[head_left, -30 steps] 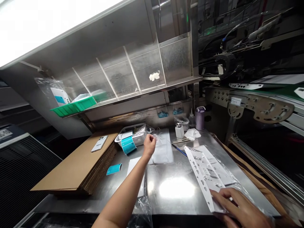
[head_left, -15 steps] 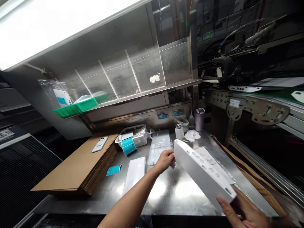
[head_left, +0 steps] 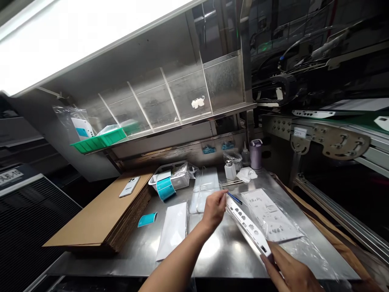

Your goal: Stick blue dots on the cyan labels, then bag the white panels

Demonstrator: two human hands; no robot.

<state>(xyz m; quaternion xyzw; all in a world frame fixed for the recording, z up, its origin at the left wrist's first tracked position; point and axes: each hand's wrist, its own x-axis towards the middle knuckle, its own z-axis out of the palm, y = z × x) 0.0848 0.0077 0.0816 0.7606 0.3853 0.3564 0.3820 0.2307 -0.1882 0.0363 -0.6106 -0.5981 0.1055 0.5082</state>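
A long white perforated panel [head_left: 247,230] is held on edge above the steel table [head_left: 219,251]. My left hand [head_left: 215,209] grips its far end with closed fingers. My right hand [head_left: 290,272] holds its near end at the bottom right. A second white panel in a clear plastic bag [head_left: 271,220] lies flat on the table just right of the held one. A blue pen [head_left: 234,198] lies behind my left hand.
A stack of cardboard sheets [head_left: 100,219] with a white phone [head_left: 129,186] on it fills the left. A tray with a teal label roll [head_left: 166,183], clear bags [head_left: 204,188], a white packet [head_left: 173,229], bottles [head_left: 230,169] and a purple container [head_left: 256,154] stand behind. A conveyor [head_left: 334,138] runs on the right.
My left hand came back from the bags near the tray and took the panel's far end. The panel was lifted off its bag, then turned onto its edge.
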